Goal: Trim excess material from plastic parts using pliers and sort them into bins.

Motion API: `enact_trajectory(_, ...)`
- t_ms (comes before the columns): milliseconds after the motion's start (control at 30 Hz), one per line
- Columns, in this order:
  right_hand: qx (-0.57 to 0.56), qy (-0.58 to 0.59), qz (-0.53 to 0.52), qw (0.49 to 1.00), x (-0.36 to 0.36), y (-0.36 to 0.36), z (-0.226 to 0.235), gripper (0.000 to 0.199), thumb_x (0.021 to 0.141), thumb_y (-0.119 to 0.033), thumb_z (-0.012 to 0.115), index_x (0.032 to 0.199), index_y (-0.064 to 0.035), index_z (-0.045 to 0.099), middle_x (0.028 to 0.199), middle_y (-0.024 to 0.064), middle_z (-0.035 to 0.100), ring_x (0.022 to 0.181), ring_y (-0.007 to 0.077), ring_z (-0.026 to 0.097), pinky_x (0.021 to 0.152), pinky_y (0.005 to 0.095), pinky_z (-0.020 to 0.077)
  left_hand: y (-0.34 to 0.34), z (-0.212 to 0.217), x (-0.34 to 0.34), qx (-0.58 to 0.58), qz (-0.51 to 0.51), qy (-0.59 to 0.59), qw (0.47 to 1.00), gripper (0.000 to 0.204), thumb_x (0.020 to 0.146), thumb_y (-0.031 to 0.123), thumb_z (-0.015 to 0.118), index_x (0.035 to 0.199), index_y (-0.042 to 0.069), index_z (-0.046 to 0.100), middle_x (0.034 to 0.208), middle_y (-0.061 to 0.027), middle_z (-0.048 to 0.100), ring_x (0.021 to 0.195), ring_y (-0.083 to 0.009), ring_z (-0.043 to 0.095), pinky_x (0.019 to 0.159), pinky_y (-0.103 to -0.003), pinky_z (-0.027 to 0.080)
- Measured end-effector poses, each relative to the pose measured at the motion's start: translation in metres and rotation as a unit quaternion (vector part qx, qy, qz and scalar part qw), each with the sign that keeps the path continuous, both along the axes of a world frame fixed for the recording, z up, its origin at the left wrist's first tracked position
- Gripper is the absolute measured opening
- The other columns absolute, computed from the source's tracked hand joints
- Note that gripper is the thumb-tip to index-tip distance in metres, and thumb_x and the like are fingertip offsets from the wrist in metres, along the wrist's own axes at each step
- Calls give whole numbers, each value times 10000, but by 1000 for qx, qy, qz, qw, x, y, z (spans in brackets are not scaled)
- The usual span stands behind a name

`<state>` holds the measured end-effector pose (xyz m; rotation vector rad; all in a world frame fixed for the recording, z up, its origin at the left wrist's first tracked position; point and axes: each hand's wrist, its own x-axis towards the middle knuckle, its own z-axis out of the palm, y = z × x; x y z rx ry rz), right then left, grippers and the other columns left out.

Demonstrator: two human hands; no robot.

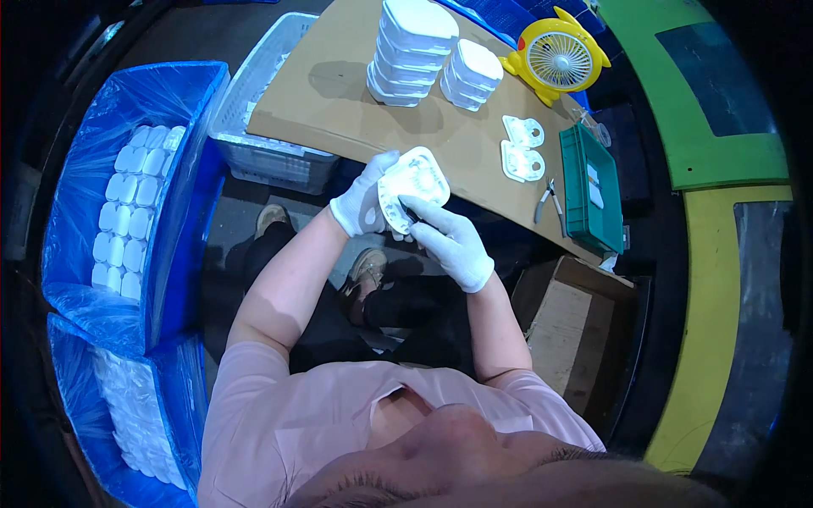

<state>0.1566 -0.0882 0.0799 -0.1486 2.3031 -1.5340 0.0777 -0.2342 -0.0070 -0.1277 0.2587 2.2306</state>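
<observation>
My gloved left hand point(366, 199) is closed around the left edge of a white rounded plastic cover point(419, 176), held tilted just off the table's near edge. The cover's hollow side, with moulded details, faces up. My gloved right hand point(453, 241) rests at the cover's lower right, fingers bent together. A small dark thing point(412, 215) shows at those fingertips against the cover's lower edge; its kind is too small to tell. On the cardboard-topped table point(339, 106) beyond stand a tall stack of white covers point(412, 55) and a shorter one point(472, 76).
Two flat white parts point(523, 148) lie right of the hands, near pliers point(550, 203) and a green tray point(584, 182). A yellow fan point(559, 61) stands at the back. Lined blue bins point(190, 161) with white parts and a white basket point(246, 135) are left; an open carton point(584, 330) sits lower right.
</observation>
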Motion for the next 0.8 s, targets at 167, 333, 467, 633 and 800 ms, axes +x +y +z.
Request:
enact_trajectory(167,-31,0,-18,999,1,-1,-7,460,867,-91,560,1326,-56,547,814,-41,566,644,25,433,580,177,351,-5,-17,-5,65,-30,124,990,585,947,547,356,1282,84,480,1163,-128,614,1027,-253,630,830,-386,554)
enact_trajectory(333,-93,-81,-69,990,2,0,-12,467,891,-97,552,1351,-36,509,817,-31,568,616,13,421,540,173,325,1,-7,0,2,4,62,998,575,945,540,360,1274,85,488,1121,-121,632,953,-240,660,732,-374,579)
enact_trajectory(467,-111,-93,-110,983,4,3,-17,470,908,-103,551,1369,-36,485,818,-29,566,609,12,419,525,166,320,4,5,3,-20,29,9,999,582,944,540,345,1248,71,505,1040,-135,657,807,-258,687,590,-372,584)
enact_trajectory(633,3,79,-135,988,1,6,-11,425,898,-110,573,1314,-23,539,836,-17,574,654,24,473,561,175,375,-7,-2,-5,65,-10,166,984,619,930,565,335,1222,51,519,992,-180,664,682,-301,682,563,-392,584)
enact_trajectory(800,299,340,-149,879,-43,59,-34,377,894,-129,568,1263,-54,571,954,119,667,854,241,649,754,336,499,-3,-2,-8,19,-4,191,981,715,871,607,434,1275,19,486,1076,-231,635,735,-365,687,503,-359,564)
